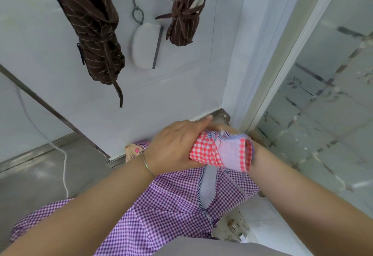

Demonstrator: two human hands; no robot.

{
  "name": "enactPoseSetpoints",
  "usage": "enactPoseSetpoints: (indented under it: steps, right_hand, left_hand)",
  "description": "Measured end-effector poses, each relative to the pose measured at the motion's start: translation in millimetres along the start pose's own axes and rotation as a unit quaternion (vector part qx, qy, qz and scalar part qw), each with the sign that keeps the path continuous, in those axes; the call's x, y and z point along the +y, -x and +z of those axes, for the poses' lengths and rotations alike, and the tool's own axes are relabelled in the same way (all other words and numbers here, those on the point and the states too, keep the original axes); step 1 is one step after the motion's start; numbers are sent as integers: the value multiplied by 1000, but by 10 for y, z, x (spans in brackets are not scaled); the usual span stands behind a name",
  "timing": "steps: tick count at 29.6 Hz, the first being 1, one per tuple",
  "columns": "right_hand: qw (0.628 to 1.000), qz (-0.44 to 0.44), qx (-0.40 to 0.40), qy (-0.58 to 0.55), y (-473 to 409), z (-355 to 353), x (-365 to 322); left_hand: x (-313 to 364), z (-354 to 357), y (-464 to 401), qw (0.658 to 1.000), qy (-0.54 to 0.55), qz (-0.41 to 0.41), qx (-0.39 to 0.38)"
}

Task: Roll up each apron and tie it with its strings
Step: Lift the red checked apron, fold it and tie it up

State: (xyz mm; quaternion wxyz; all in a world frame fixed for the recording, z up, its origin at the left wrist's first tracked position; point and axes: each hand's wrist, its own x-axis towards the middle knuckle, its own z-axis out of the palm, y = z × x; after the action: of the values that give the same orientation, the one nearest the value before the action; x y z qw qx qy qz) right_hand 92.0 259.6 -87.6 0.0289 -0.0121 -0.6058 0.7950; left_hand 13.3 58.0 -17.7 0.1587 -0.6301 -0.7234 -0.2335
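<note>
Between the two hands, low in the view, sits a rolled apron [221, 151] of red-and-white check with a pale lilac band wound around its open end. The left hand [173, 144] lies over the roll from above, fingers curled down around its far side, gripping it; a thin bracelet [148, 164] circles that wrist. The right hand [253, 144] is almost wholly hidden behind the roll's open end, so only the wrist and forearm show; whether its fingers grip the cloth cannot be told. Motion blur smears the roll's far end, where loose lilac strings [222, 133] bunch just beyond the left fingertips.

Below both forearms spreads a purple checked apron [161, 205], loose and unrolled, with a pale strap [207, 185] running across it directly under the roll. Just left of the left wrist a foot [134, 150] with a pink-painted nail peeks out at the edge of the purple cloth.

Well above the hands, on the white wall [60, 94], hang two brown striped rolls: a long one [92, 31] up and to the left, with a string trailing down, and a shorter one [187, 7] nearer overhead, knotted round its middle. Between them hangs a white squeegee [145, 47]. To the right of the right forearm stands a frosted glass door [323, 104]. Far to the left a white cord [60, 154] trails over the grey floor.
</note>
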Motion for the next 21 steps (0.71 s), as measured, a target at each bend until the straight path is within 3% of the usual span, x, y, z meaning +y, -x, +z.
enactPoseSetpoints:
  steps: [1,2,3,4,5,6,10,14,17,21]
  right_hand:
    - [986,-6,2,-165,29,42,50]
    - [962,-64,192,-181,67,43,-26]
    - [987,61,134,-68,180,206,-146]
    - [992,54,91,68,184,506,-276]
    - [985,165,10,53,91,512,-207]
    - [972,218,50,76,135,533,-187]
    - [946,119,65,294,256,534,-129]
    - [901,40,33,430,417,567,-89]
    - [890,7,73,451,469,609,-102]
    - [898,15,117,425,381,572,-308]
  left_hand:
    - [-5,-19,-14,1000,4,-22,4]
    - [-3,-51,-43,998,19,-51,7]
    - [20,-96,-83,995,43,-94,10]
    - [45,-130,-116,986,70,-148,16]
    - [67,-158,-147,973,99,-208,23]
    - [62,-173,-165,953,130,-272,25]
    - [-56,-160,-194,863,231,-445,-64]
    - [-193,-60,-150,807,280,-506,-121]
    - [-289,7,-94,776,295,-532,-165]
    - [-261,27,-78,789,262,-486,-270]
